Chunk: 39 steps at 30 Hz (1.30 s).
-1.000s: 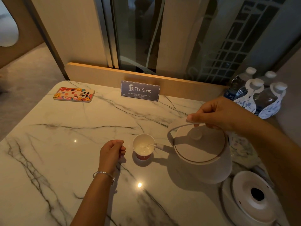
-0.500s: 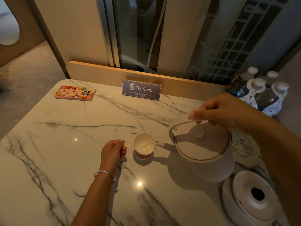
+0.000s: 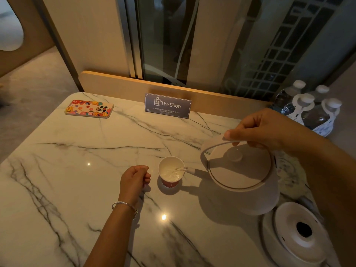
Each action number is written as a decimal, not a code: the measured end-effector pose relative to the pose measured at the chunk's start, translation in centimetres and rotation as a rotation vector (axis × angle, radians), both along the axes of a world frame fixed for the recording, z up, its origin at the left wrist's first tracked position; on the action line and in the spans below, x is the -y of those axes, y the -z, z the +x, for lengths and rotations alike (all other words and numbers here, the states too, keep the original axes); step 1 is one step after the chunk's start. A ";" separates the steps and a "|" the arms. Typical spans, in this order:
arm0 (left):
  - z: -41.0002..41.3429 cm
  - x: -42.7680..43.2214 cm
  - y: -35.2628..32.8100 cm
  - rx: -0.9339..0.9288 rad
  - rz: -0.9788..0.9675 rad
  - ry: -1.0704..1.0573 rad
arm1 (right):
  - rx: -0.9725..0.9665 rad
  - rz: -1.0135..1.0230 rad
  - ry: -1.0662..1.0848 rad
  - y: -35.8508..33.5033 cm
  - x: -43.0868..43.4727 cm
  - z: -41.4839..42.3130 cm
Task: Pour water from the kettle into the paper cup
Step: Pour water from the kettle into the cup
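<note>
A small paper cup [image 3: 170, 172], white inside and red outside, stands on the marble table [image 3: 77, 170] near the middle. A white kettle [image 3: 240, 174] hangs tilted to its right, its thin spout over the cup's rim, and a stream of water runs into the cup. My right hand [image 3: 262, 130] grips the kettle's wire handle from above. My left hand [image 3: 134, 178], a bracelet on its wrist, rests as a loose fist on the table just left of the cup, apart from it.
The kettle's round base [image 3: 300, 234] sits at the table's front right. Several water bottles [image 3: 312, 110] stand at the back right. A "The Shop" sign [image 3: 167, 106] leans on the wooden back rail; a colourful phone [image 3: 89, 108] lies back left.
The kettle has stayed tilted over the cup with water running throughout. The hands and cup have hardly moved.
</note>
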<state>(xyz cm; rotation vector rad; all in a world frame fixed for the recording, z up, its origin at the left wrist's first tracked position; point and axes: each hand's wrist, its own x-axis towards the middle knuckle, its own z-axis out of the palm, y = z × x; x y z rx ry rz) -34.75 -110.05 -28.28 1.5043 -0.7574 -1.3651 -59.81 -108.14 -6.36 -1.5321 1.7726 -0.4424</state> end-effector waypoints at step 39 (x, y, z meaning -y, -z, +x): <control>-0.3 -0.4 -0.9 -0.048 0.038 -0.016 | -0.032 0.011 -0.011 -1.2 -0.1 0.0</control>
